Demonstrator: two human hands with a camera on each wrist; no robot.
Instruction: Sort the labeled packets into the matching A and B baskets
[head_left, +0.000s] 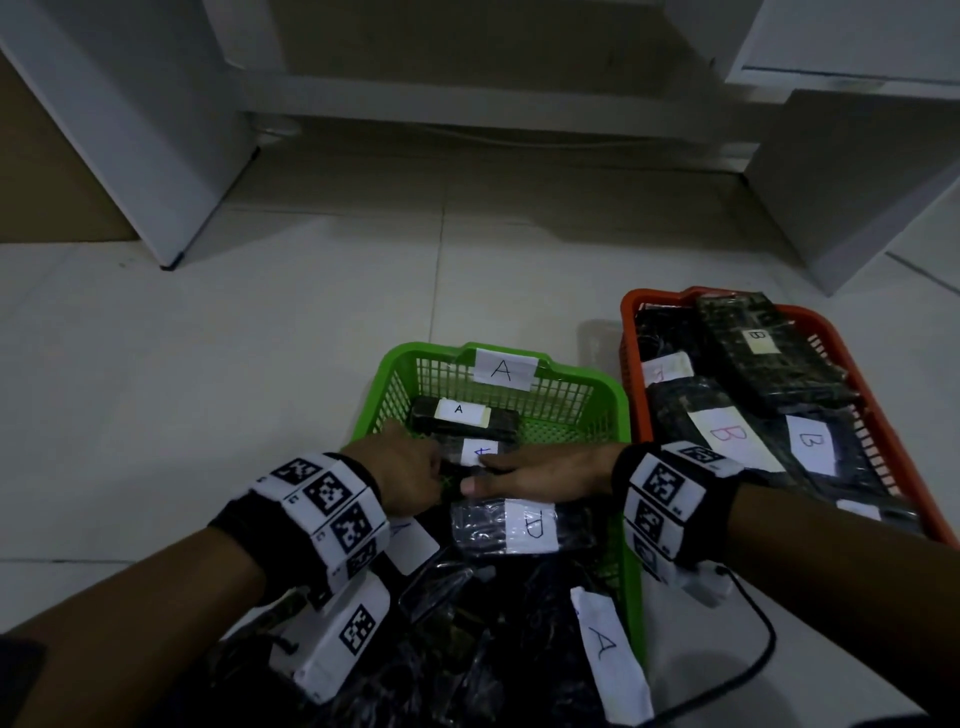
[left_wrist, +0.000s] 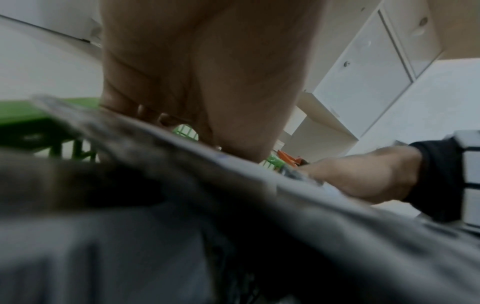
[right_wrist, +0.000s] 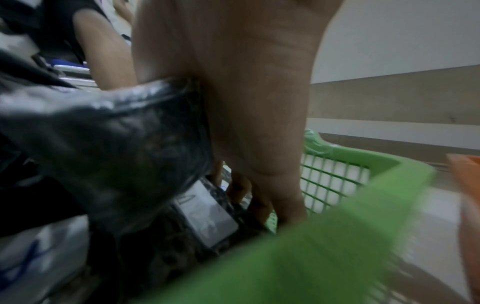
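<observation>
A green basket (head_left: 395, 364) with an A tag stands in front of me, and an orange basket (head_left: 836, 343) holding B packets (head_left: 727, 436) stands to its right. Both hands reach into the green basket. My left hand (head_left: 439, 465) curls round the left end of a black packet with a blue-lettered white label (head_left: 480, 451). My right hand (head_left: 488, 474) pinches its right end, fingers on top and thumb in front. Another A packet (head_left: 462, 413) lies just beyond. The right wrist view shows the right hand (right_wrist: 246, 102) against a black packet (right_wrist: 116, 133) inside the green basket (right_wrist: 337, 226).
A heap of black packets (head_left: 519, 623) with A labels fills the near half of the green basket. White cabinet legs (head_left: 156, 156) stand on the tiled floor (head_left: 260, 338) at the back left and back right. A black cable (head_left: 763, 639) runs along the floor by my right wrist.
</observation>
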